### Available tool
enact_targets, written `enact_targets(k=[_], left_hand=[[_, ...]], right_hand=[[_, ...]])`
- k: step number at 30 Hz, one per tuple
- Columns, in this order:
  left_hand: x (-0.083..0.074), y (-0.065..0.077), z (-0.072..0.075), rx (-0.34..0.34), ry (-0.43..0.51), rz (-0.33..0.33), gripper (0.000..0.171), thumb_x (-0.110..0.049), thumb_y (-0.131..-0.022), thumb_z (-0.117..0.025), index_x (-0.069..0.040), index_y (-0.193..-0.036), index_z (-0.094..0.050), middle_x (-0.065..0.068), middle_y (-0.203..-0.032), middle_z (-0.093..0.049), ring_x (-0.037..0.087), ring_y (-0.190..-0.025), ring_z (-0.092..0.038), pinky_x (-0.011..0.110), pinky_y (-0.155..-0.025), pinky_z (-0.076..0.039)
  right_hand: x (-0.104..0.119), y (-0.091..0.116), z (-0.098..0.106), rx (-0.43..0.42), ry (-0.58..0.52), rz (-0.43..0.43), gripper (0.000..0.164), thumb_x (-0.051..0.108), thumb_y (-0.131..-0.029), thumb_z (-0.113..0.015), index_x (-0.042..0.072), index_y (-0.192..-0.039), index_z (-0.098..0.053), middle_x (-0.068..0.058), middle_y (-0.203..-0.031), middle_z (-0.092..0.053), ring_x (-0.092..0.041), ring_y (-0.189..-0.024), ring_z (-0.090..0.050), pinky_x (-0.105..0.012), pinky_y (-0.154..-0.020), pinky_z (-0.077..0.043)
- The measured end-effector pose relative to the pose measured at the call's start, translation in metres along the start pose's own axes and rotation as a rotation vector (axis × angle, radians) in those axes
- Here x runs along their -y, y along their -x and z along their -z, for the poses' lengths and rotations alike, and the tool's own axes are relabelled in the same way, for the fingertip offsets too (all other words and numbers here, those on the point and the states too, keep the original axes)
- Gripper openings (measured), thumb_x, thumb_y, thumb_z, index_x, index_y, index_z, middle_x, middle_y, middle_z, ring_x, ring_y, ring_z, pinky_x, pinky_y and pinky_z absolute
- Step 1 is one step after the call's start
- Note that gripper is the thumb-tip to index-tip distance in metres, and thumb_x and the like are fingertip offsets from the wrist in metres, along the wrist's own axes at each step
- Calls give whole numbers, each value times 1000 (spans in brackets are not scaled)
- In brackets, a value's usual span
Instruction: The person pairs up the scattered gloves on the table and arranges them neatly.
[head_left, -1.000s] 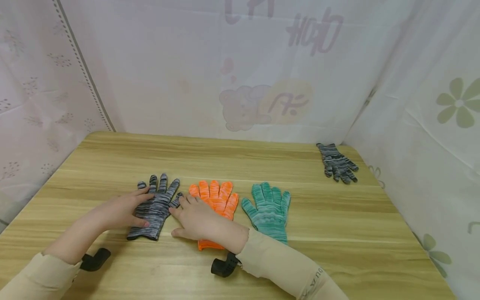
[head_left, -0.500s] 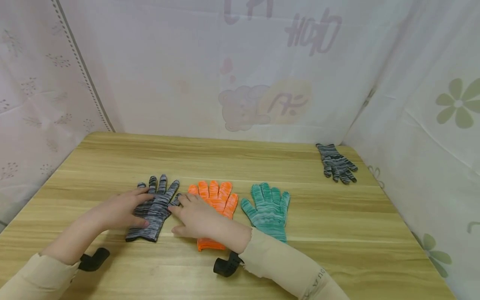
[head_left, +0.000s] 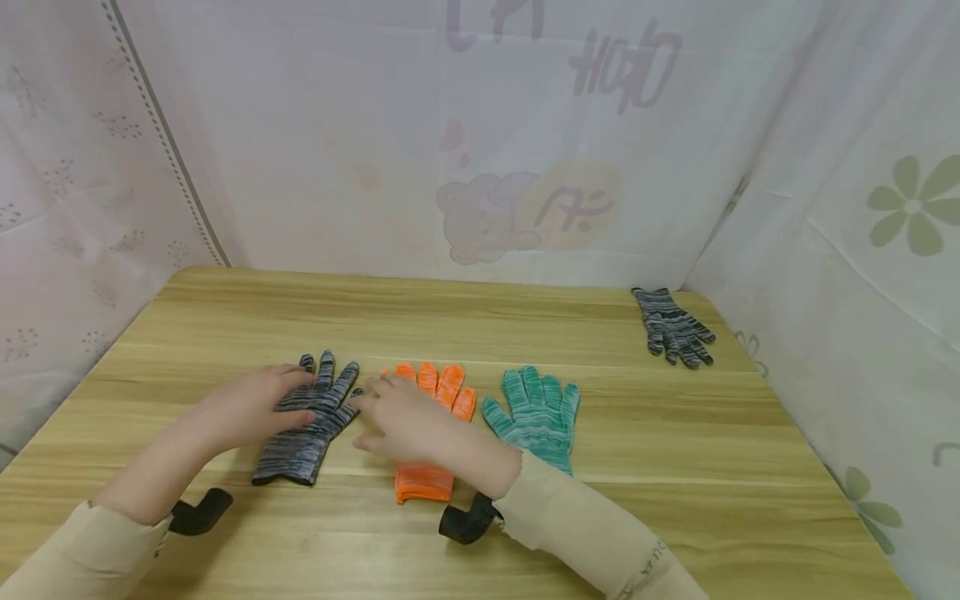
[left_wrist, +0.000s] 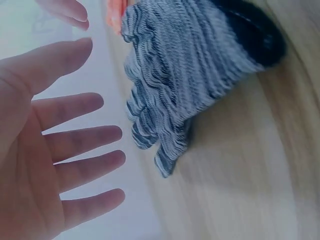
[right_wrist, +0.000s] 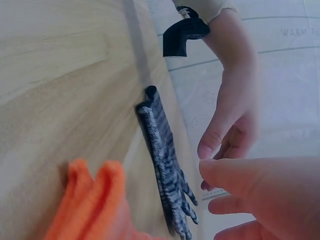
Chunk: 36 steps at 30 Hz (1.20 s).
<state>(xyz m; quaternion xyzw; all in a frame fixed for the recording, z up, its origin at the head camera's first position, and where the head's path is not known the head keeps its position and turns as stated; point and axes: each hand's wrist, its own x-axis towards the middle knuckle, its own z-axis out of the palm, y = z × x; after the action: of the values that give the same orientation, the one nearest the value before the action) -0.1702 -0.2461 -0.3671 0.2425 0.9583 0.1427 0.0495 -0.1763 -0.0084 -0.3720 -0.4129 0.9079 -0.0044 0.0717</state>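
A grey-and-black striped knit glove (head_left: 297, 446) lies flat on the table, fingers pointing away from me. My left hand (head_left: 243, 408) hovers over its left part, hiding some of its fingers. In the left wrist view the fingers (left_wrist: 85, 140) are straight and spread, with a gap between them and the glove. My right hand (head_left: 412, 421) hangs over an orange glove (head_left: 425, 481), covering its middle, its fingertips near the grey glove's thumb. Nothing shows in its grasp; in the right wrist view its fingers (right_wrist: 235, 172) are loosely bent, clear of both gloves.
A green glove (head_left: 542, 425) lies right of the orange one, partly behind my right forearm. Another grey-and-black glove (head_left: 672, 327) rests at the table's far right corner. The wooden table (head_left: 675, 467) has printed curtains (head_left: 337, 167) behind and beside it. Black wrist mounts (head_left: 468, 521) jut below my wrists.
Both hands have risen off the grey glove. The left hand has shifted slightly right and away from me, the right hand slightly right. The gloves stay about where they were.
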Motion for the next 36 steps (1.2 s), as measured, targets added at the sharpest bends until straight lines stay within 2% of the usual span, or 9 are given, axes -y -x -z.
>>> enact_targets(k=[6, 14, 17, 18, 21, 24, 25, 31, 36], left_hand=[[-6, -7, 3, -50, 22, 30, 50, -30, -91, -66, 4, -127, -57, 23, -124, -58, 42, -113, -54, 57, -88, -44], [-17, -23, 6, -126, 58, 72, 45, -30, -94, -62, 0, -127, -59, 19, -123, -60, 38, -110, -57, 56, -87, -46], [-23, -28, 7, -159, 61, 84, 43, -31, -94, -61, -1, -126, -61, 17, -120, -63, 34, -101, -62, 52, -80, -49], [-25, -30, 7, -163, 67, 92, 43, -32, -95, -61, -2, -126, -61, 16, -119, -63, 32, -92, -64, 50, -75, -50], [-32, -35, 7, -189, 85, 111, 41, -34, -95, -60, -5, -125, -62, 14, -116, -65, 29, -86, -65, 48, -71, -50], [-37, -42, 6, -219, 125, 116, 39, -33, -95, -60, -6, -123, -64, 12, -115, -66, 31, -93, -64, 49, -75, -50], [-39, -44, 6, -234, 135, 110, 38, -32, -95, -59, -6, -122, -64, 12, -115, -66, 31, -100, -63, 50, -79, -49], [-50, -58, 4, -264, 212, 102, 33, -29, -95, -58, -7, -119, -66, 11, -110, -68, 27, -86, -65, 47, -78, -49], [-58, -67, 2, -259, 309, 97, 33, -29, -96, -59, -7, -119, -66, 10, -110, -67, 27, -91, -64, 45, -78, -50]], right_hand=[[-10, 8, 7, -25, -69, -46, 57, 48, -95, -55, 16, -142, -49, -10, -147, -40, -25, -137, -32, -41, -111, -25], [-27, 23, 20, -75, -203, -87, 56, 44, -95, -57, 14, -142, -49, -12, -147, -39, -28, -136, -34, -42, -109, -30], [-34, 28, 24, -89, -220, -94, 55, 42, -95, -58, 13, -140, -50, -13, -145, -42, -28, -134, -37, -42, -107, -32], [-36, 29, 25, -95, -225, -102, 55, 42, -95, -59, 13, -140, -50, -13, -145, -43, -28, -133, -38, -41, -107, -33], [-44, 35, 27, -114, -241, -128, 53, 41, -95, -60, 12, -138, -52, -12, -143, -45, -28, -131, -41, -40, -106, -35], [-53, 42, 29, -137, -273, -152, 52, 39, -95, -60, 10, -137, -53, -10, -141, -48, -27, -130, -42, -40, -105, -36], [-56, 45, 28, -145, -285, -159, 52, 39, -95, -60, 10, -137, -52, -9, -140, -48, -26, -130, -43, -40, -104, -36], [-76, 61, 27, -192, -375, -212, 53, 39, -95, -59, 11, -139, -51, -7, -143, -46, -25, -130, -43, -41, -103, -37], [-92, 74, 26, -232, -425, -246, 53, 40, -96, -58, 10, -139, -50, -9, -144, -44, -26, -130, -42, -44, -103, -37]])
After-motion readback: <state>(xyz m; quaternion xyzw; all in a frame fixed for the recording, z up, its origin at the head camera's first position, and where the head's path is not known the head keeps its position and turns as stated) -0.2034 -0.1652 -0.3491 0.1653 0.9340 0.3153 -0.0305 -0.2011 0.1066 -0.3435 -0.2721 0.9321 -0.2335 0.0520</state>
